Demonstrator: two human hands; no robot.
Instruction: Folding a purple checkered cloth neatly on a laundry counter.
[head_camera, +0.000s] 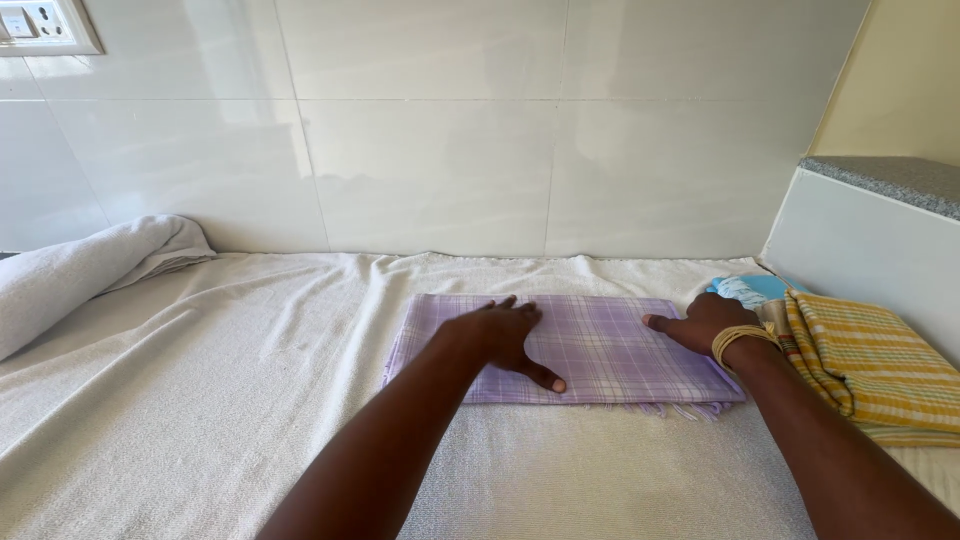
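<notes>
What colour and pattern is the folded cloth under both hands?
The folded cloth is pale lilac with a white plaid check, seen best in the head view.

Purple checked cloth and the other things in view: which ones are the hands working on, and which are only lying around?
In hand:
purple checked cloth, folded, under left hand and right hand

Lying about:
yellow checked cloth
blue cloth
rolled white towel
white sheet

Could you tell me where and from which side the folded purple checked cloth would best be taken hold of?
Probably at its two short ends, one from the left and one from the right. The purple checked cloth lies flat, folded into a long rectangle on the white towel, with the left hand and right hand pressed flat on it. Its fringed near edge looks loose, so pinching there might undo the layers.
</notes>
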